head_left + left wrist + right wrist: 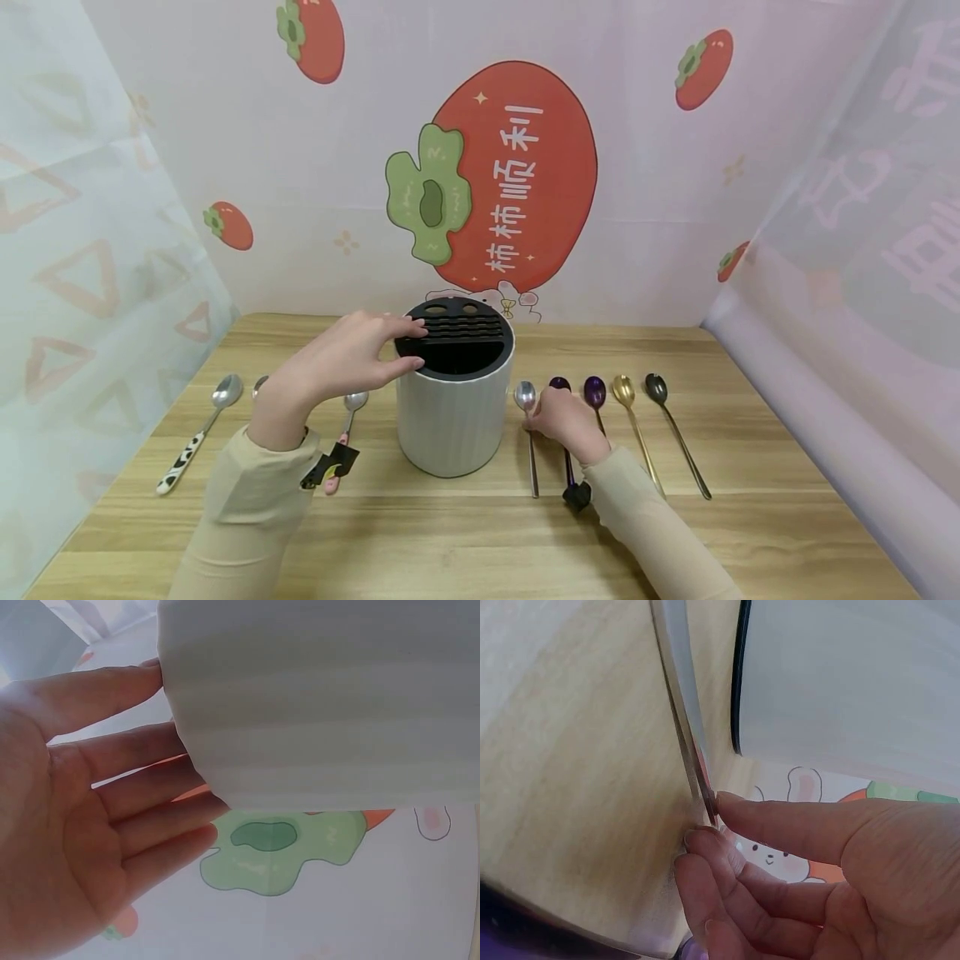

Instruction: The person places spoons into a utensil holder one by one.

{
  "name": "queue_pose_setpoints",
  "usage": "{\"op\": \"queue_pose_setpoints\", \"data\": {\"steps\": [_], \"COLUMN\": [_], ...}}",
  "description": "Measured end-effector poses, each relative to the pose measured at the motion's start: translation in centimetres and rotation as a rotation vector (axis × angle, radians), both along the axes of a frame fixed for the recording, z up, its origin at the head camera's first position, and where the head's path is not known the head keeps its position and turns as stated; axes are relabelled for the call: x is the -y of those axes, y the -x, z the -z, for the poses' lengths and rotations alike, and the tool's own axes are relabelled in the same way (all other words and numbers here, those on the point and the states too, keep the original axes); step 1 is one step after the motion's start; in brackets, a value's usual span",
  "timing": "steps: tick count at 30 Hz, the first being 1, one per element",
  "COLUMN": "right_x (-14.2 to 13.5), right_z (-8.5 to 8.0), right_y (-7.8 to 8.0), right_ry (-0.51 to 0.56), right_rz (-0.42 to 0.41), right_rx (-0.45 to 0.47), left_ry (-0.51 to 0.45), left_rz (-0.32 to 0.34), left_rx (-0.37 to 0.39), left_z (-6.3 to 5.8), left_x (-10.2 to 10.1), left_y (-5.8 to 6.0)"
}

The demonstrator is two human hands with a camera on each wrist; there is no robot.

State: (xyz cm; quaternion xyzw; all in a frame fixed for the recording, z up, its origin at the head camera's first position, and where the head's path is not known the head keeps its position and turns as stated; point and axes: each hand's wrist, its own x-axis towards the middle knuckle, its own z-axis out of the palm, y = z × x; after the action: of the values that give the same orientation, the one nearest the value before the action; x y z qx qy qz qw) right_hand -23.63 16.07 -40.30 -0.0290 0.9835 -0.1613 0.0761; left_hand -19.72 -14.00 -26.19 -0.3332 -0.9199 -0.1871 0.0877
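My left hand (348, 354) rests its fingertips on the black slotted lid (465, 329) of a white ribbed utensil holder (450, 425), fingers fairly straight. In the left wrist view those fingers (142, 750) meet the holder's upper edge. Just right of the holder, a silver spoon (533, 467) lies on the wooden table, bowl away from me. My right hand (566, 421) pinches its handle near the bowl. Seen from the right wrist, the thumb (780, 825) and forefinger stand on either side of the thin handle (679, 675).
Right of the silver spoon lie a dark purple spoon (567, 471), a purple spoon (595, 390), a gold spoon (624, 390) and a black spoon (678, 433). On the left are a cow-print-handled spoon (198, 433), a pink-handled spoon (355, 402) and one mostly hidden behind my left arm.
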Motion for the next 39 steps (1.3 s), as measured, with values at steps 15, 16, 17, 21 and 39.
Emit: {"op": "queue_pose_setpoints", "data": {"steps": [15,16,17,21,39], "right_x": [-0.07,-0.08,-0.09,-0.1,-0.07], "right_z": [0.22,0.26,0.3,0.37,0.83], "right_y": [0.26,0.26,0.26,0.28,0.24], "right_ry": [0.061,0.065,0.068,0.101,0.238], "right_rz": [0.016,0.015,0.015,0.018,0.028], "right_rx": [0.044,0.046,0.048,0.063,0.086], "left_ry": [-0.01,-0.011,-0.01,-0.009,-0.018], "left_rz": [-0.004,-0.002,-0.001,0.001,0.006], "left_rx": [0.003,0.004,0.005,0.005,0.019], "left_z": [-0.02,-0.01,-0.02,-0.04,-0.13], "left_x": [0.06,0.06,0.06,0.04,0.02], "left_y": [-0.14,-0.13,-0.13,-0.13,-0.24]}}
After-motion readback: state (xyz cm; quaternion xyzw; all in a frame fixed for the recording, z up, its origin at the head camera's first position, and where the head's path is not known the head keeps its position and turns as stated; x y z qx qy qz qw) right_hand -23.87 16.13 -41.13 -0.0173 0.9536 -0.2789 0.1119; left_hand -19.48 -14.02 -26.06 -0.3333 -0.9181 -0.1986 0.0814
